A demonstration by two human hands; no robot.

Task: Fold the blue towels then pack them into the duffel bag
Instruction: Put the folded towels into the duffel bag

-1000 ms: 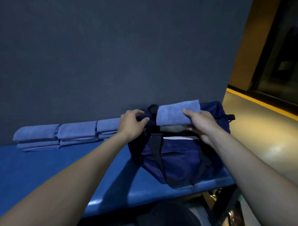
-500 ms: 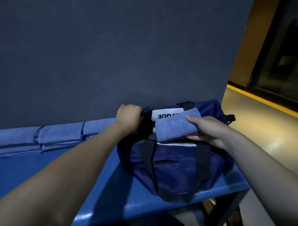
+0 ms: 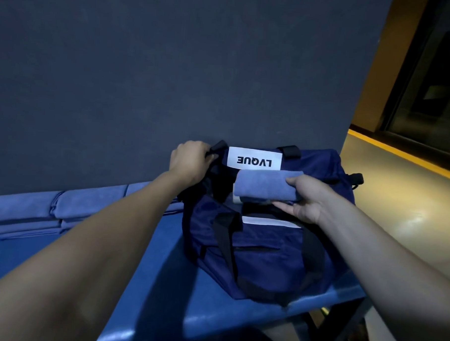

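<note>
Step in hand: While the left hand (image 3: pixel 190 161) keeps the mouth of the duffel bag (image 3: pixel 272 249) open, the right hand (image 3: pixel 309 199) brings one folded towel (image 3: pixel 266 183) to the opening, so the step is the packing of this towel.

Left hand: its fingers are curled tight round the black strap (image 3: pixel 217 148) at the far left corner of the bag. It is good to pull this strap up and away from the body, so that the opening is wide.

Right hand: the thumb lies on top of the towel and the fingers (image 3: pixel 284 205) are under it, so it pinches the right end of the roll. The towel is all in the air, just above the opening and in front of the white label (image 3: pixel 254 158).

Advice for the placing: I think the towel must go down flat, with its long side along the length of the bag, and the grip must open only when the towel rests inside. If it is released early, the fold can open, because only one end is held.

Inside of the bag: it is dark, I cannot tell what already lies there.

Other towels: a row of folded towels (image 3: pixel 70 210) lies on the blue worktop (image 3: pixel 162 283) at the left, along the wall, well apart from the bag. They are not packed yet.

Risk: the bag stands near the right edge of the worktop, so a hard push could move it off.
</note>
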